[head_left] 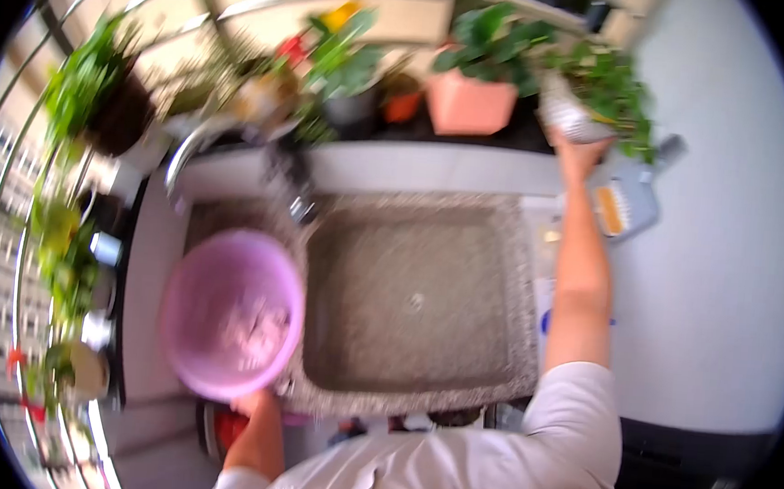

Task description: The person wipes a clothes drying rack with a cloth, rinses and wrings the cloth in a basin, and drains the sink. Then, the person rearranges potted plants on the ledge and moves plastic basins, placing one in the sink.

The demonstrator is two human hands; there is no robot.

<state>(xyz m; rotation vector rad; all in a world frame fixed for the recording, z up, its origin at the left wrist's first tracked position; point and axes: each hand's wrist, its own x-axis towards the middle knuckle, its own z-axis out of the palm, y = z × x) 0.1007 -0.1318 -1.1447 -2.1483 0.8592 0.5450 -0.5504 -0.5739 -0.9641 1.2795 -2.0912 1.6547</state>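
A pink plastic basin [232,315] rests on the left side of the stone sink, some water visible inside it. My left hand [252,402] is at its near rim, apparently gripping the edge; most of its fingers are hidden beneath. Stretched far to the right, my right hand [582,151] is closed around the lower part of a white pot [581,121] at the end of the plant ledge. A leafy green trailing plant [623,88] spills from that pot. Motion blur hides the exact finger positions.
The stone sink [409,387] with its drain lies in the middle, a curved metal faucet [180,161] at its back left. Potted plants, including a pink pot [470,103], line the ledge. A grey tray with brushes [629,207] hangs on the right wall. Metal railings run along the left.
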